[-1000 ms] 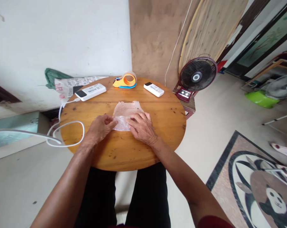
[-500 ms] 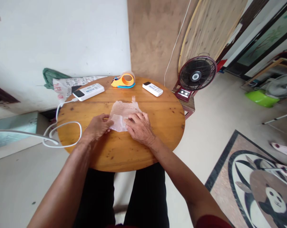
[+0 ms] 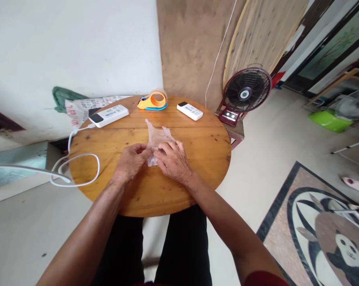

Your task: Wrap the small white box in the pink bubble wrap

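Observation:
A crumpled, see-through plastic bag (image 3: pixel 160 137) lies on the round wooden table (image 3: pixel 197 159) in front of me. My left hand (image 3: pixel 133 159) pinches its left side between thumb and fingers. From the right, my right hand (image 3: pixel 173 159) lies over the bag with curled fingers, gripping it close to my left fingertips. The fingers of both hands nearly meet, and they hide the middle of the plastic. One narrow corner of it points up toward the far edge of the table.
Behind the bag stands an orange tape dispenser (image 3: pixel 154 101). A white device (image 3: pixel 109 116) with a white cable (image 3: pixel 90 155) lies at the left, and a second white device (image 3: pixel 190 111) at the right. A fan (image 3: pixel 246 93) stands beyond the table's right edge.
My left hand has moved right, toward my right hand, drawing the bag's left side inward. The bag is now narrower and more bunched, with its upper left corner sticking up.

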A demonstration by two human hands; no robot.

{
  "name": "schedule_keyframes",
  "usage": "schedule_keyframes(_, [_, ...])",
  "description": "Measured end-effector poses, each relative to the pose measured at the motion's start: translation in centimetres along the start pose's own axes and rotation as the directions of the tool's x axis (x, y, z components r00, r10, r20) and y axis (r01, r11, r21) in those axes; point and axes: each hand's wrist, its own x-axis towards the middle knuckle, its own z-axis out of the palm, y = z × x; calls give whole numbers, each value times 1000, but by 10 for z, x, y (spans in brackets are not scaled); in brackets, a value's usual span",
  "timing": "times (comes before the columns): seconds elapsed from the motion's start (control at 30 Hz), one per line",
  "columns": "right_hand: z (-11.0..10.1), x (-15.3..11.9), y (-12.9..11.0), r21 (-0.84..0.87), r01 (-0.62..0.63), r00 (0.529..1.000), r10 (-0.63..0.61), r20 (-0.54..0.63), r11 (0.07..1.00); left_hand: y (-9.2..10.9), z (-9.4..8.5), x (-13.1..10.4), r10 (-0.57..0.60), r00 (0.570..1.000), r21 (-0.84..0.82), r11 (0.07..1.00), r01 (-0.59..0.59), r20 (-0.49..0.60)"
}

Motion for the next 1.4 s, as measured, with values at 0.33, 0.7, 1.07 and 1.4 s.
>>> schedule_keyframes(0.33, [-3,-1,-2,136,-75,995,82,-52,988,18,1,-12,38,976,121,991,-65,212])
schedule_keyframes(0.7, [-4,0,3,206,-129,985,149,-85,970,21,2,-1,166,943,519,800,-301,290])
schedule_keyframes(1.07, [1,0,12,141,-236,965,249,-84,962,16,11,-14,383,870,795,398,-458,309])
schedule_keyframes(1.4, [5,-5,29,56,-494,852,496,-168,868,10,9,-7,509,738,716,295,-632,442])
